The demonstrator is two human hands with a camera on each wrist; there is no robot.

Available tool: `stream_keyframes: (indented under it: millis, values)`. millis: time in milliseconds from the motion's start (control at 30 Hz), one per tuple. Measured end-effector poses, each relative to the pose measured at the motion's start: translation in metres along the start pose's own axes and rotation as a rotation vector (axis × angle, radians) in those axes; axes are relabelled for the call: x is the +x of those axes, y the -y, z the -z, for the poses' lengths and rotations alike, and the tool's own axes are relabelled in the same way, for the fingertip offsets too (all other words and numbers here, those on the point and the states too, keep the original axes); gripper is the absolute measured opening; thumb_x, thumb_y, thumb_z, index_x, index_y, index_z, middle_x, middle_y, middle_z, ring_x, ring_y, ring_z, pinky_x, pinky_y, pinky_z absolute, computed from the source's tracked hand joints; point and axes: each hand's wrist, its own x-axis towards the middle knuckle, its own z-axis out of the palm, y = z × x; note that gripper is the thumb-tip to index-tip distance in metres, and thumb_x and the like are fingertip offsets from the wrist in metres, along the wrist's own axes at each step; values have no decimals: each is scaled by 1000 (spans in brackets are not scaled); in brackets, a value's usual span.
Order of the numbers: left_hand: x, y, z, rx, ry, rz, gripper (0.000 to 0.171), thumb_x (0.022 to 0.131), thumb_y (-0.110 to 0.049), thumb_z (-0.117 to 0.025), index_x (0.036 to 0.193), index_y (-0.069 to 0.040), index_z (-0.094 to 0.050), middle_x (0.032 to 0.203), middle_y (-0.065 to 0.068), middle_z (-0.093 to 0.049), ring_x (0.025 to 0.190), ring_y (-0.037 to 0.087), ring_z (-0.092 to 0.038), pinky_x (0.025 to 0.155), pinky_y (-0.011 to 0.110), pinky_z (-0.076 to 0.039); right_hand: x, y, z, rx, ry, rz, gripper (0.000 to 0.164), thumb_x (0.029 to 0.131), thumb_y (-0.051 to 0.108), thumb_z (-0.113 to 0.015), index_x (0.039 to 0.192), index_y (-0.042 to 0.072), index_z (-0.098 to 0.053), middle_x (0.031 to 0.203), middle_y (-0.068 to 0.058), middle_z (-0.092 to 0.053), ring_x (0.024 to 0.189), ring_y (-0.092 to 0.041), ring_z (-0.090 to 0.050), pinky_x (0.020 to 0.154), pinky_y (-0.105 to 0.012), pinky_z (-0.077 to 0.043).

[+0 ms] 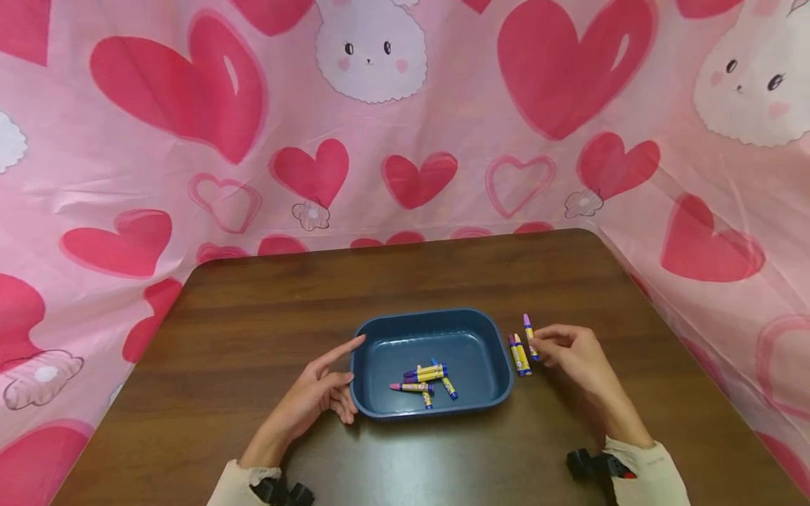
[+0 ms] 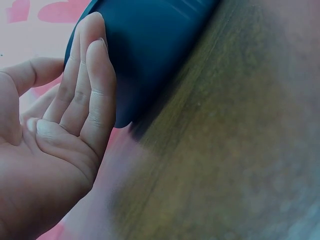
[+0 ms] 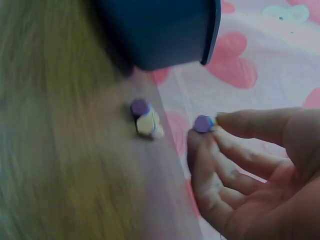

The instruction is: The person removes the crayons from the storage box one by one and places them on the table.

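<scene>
A dark blue rectangular tray (image 1: 471, 351) stands on the table. My left hand (image 1: 309, 395) is at its left end, fingers extended and touching the outer wall (image 2: 145, 45). Beyond the tray's right end, my right hand (image 1: 583, 360) pinches a purple crayon (image 1: 529, 334) with a yellow and blue wrapper between thumb and fingertips. In the right wrist view this crayon (image 3: 202, 124) shows its purple end, apart from two other crayons (image 3: 146, 125) on the table. Inside the tray lies a loose, crossed heap of several crayons (image 1: 414, 387).
The brown wooden table (image 1: 285, 302) has rounded far corners. A pink cloth (image 1: 436, 126) printed with hearts and rabbit faces hangs behind it and at both sides. Two crayons (image 1: 520, 356) lie side by side close to the tray's right wall.
</scene>
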Motion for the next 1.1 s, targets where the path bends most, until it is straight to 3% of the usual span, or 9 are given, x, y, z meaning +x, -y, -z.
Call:
stream_keyframes:
  millis: [167, 400, 1100]
  values:
    - [-1, -1, 0, 3, -6, 4, 59, 106, -12, -46, 159, -15, -22, 77, 14, -73, 63, 25, -72, 62, 39, -61, 2, -7, 4, -85, 75, -67, 28, 92, 12, -71, 105, -12, -69, 89, -17, -72, 69, -16, -66, 61, -31, -59]
    - [-1, -1, 0, 27, -15, 13, 59, 106, -14, -47, 159, -17, -23, 77, 13, -73, 63, 25, -72, 62, 40, -61, 2, -13, -1, -207, 70, -114, 24, 91, 17, -73, 99, -6, -73, 82, -10, -73, 68, -17, -67, 59, -28, -59]
    - [-2, 0, 1, 19, -4, 7, 57, 106, -15, -46, 159, -17, -24, 79, 13, -73, 65, 24, -72, 64, 39, -61, 0, -16, -7, -259, 62, -69, 18, 88, 10, -74, 97, -5, -72, 79, -10, -72, 66, -16, -65, 55, -28, -57]
